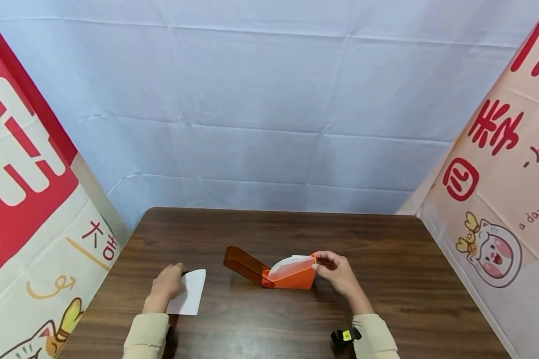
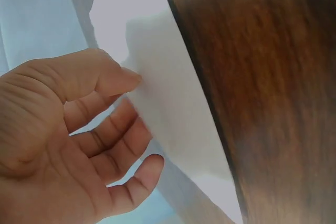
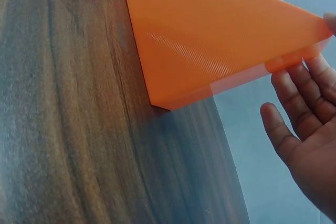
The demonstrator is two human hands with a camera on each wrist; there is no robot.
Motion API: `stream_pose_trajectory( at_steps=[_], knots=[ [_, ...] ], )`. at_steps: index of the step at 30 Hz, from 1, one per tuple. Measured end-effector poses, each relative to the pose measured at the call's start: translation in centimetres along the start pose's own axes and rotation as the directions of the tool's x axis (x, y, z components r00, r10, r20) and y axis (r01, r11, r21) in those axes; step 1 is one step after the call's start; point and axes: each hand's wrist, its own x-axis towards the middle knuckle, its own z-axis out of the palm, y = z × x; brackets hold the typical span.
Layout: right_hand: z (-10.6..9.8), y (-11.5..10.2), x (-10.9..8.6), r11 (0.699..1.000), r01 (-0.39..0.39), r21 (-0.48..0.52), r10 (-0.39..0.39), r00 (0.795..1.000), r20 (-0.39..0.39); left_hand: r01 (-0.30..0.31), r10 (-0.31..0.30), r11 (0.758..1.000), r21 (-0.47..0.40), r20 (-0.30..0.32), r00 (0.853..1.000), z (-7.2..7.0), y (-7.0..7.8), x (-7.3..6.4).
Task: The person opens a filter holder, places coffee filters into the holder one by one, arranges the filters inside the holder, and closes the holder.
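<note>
An orange box stands on the table, its translucent brown lid swung open to the left. White sheets rise in a curve out of its top. My right hand grips the box's upper right corner, with fingertips along the end wall in the right wrist view. Left of the box, my left hand pinches a white sheet of paper by its edge. The thumb lies on the near face of that sheet in the left wrist view, and the other fingers are partly hidden behind it.
The dark wooden table has rounded far corners. A pale blue cloth hangs behind it, and printed banners line both sides. A small black device sits by my right wrist.
</note>
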Motion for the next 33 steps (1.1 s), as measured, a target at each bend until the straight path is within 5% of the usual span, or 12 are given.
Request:
stream_pose_trajectory(
  at_steps=[11, 17, 25, 33],
  knots=[
    [0.0, 0.0, 0.0, 1.0, -0.013, 0.005, 0.013, 1.0, -0.009, -0.021, 0.021, 1.0, 0.019, -0.018, 1.0, -0.3, 0.1, -0.2],
    [0.0, 0.0, 0.0, 1.0, -0.003, 0.023, 0.003, 1.0, -0.004, -0.04, 0.038, 0.999, -0.015, -0.098, 0.994, -0.7, -0.3, -0.4],
    [0.0, 0.1, 0.0, 1.0, 0.01, 0.029, -0.01, 1.0, -0.007, -0.152, 0.095, 0.977, -0.153, -0.325, 0.941, -0.9, -0.7, 0.2],
    [0.0, 0.1, 0.0, 1.0, 0.005, 0.024, -0.005, 1.0, -0.005, -0.143, 0.072, 0.978, -0.153, -0.398, 0.914, -1.3, -0.7, 0.3]
  ],
)
